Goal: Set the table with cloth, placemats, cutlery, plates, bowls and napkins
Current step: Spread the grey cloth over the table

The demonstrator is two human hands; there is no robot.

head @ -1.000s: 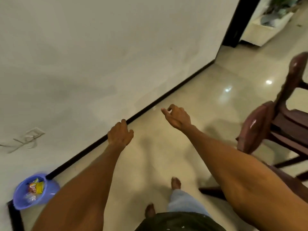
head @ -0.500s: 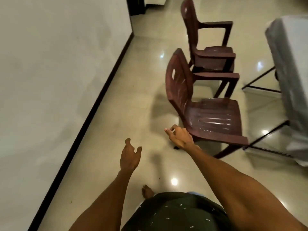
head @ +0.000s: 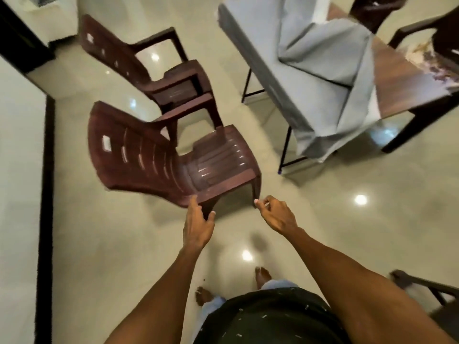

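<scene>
A: Your left hand is reaching forward with fingers straight and released, grasping nothing; the tips are lying right at the near chair seat's corner, though I cannot tell whether they are touching it.

B: Your right hand is curling loosely, fingers bent and holding nothing, just beside that chair's front leg.

A: The cloth (grey, rumpled) is lying well beyond your fingers, up and to the right, draping over the table and leaving its far side bare.

B: A second chair is standing behind the first.
</scene>
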